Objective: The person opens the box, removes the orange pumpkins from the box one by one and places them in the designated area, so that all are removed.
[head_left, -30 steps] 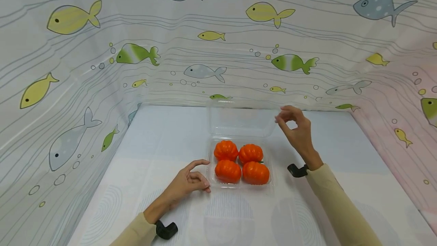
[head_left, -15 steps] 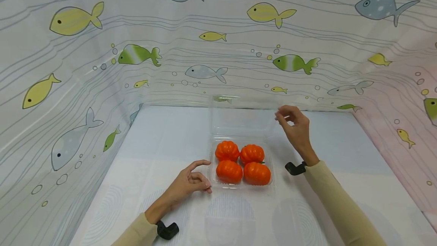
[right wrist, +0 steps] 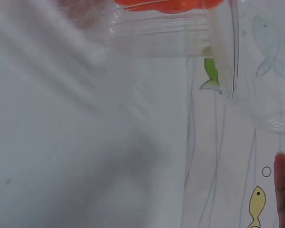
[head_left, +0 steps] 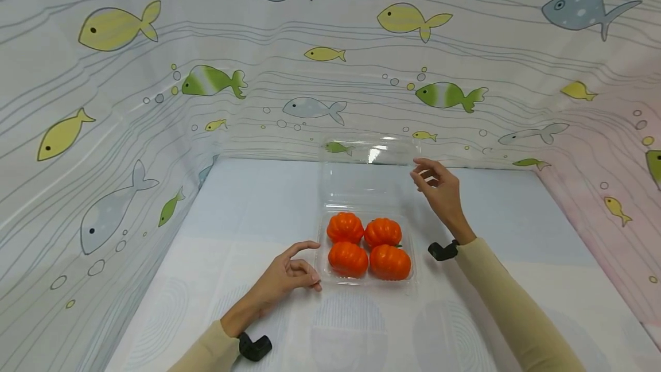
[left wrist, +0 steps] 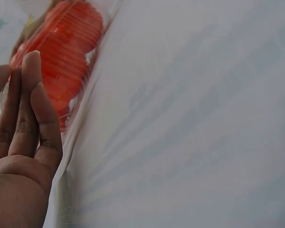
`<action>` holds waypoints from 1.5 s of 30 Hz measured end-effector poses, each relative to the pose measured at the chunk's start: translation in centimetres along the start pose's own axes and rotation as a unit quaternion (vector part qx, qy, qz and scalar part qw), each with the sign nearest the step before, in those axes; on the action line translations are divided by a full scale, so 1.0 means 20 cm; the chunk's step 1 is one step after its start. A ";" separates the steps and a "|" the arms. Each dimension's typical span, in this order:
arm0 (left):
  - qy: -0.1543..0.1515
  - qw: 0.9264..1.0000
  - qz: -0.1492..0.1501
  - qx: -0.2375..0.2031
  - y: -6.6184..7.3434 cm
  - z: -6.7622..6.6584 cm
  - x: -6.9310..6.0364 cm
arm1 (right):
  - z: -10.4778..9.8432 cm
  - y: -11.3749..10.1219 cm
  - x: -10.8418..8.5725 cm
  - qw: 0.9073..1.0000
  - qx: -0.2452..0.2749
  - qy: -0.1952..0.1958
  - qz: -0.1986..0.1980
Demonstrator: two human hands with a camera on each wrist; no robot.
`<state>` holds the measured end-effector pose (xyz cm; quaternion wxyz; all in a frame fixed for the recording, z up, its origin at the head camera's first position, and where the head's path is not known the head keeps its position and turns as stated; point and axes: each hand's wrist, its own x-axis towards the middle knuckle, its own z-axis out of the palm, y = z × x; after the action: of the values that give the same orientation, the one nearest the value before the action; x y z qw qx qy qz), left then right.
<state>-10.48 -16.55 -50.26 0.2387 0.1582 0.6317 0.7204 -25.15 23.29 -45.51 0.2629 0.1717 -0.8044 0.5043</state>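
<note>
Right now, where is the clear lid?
In the head view, the clear lid stands raised behind the four orange pumpkins, the right hand beside its right edge.

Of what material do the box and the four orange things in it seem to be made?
The box: probably thin, clear, glossy plastic; the printed backdrop shows through its lid, which carries bright reflections. The orange things: smooth, shiny, with highlights; perhaps plastic, but real fruit is possible.

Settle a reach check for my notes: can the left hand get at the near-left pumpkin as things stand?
Probably yes: the left hand is beside the tray, close to that pumpkin, and the raised lid leaves the top open. It would likely only need to clear the tray's side.
</note>
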 end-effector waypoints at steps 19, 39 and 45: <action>0.001 1.000 -0.007 -0.012 -0.01 -0.01 0.01 | 0.01 0.11 -0.09 0.979 -0.067 -0.142 0.128; -0.004 0.999 -0.038 0.005 0.02 -0.02 0.01 | 0.01 0.18 -0.12 0.946 -0.036 -0.221 0.235; -0.002 0.999 -0.035 0.003 0.01 -0.03 0.01 | 0.02 0.19 -0.12 0.947 -0.036 -0.218 0.234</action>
<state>-11.01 -16.89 -50.15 0.2645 0.1376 0.6386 0.7094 -25.34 24.56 -49.82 -0.0382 0.0747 -0.8771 0.4729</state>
